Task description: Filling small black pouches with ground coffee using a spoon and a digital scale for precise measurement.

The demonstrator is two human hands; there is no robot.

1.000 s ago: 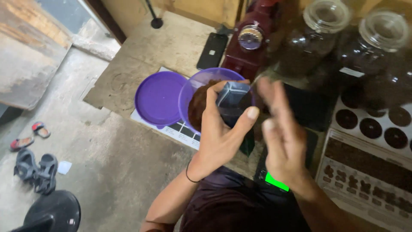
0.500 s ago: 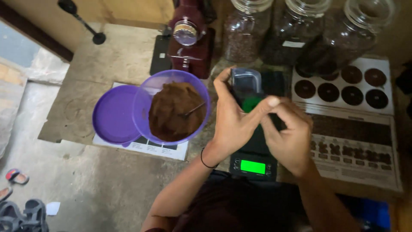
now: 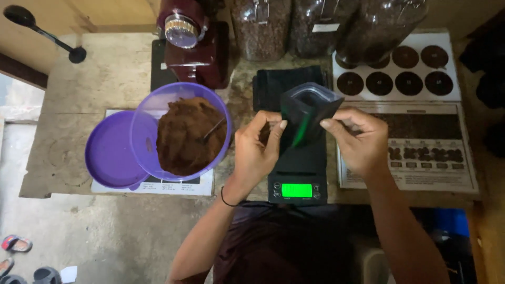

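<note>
Head view: bench [image 3: 105, 73] carries a purple tub [image 3: 181, 131] of brown ground powder, lid [image 3: 108, 150] off beside it toward the left edge. Black scale [image 3: 297, 173] at the near edge, display lit green. Dark pouch [image 3: 307, 113] stands on the scale, mouth spread; can't tell if anything is in it, so filling looks not yet done. Left hand [image 3: 258, 150] pinches the pouch's left edge, right hand [image 3: 357, 139] pinches its right edge.
</note>
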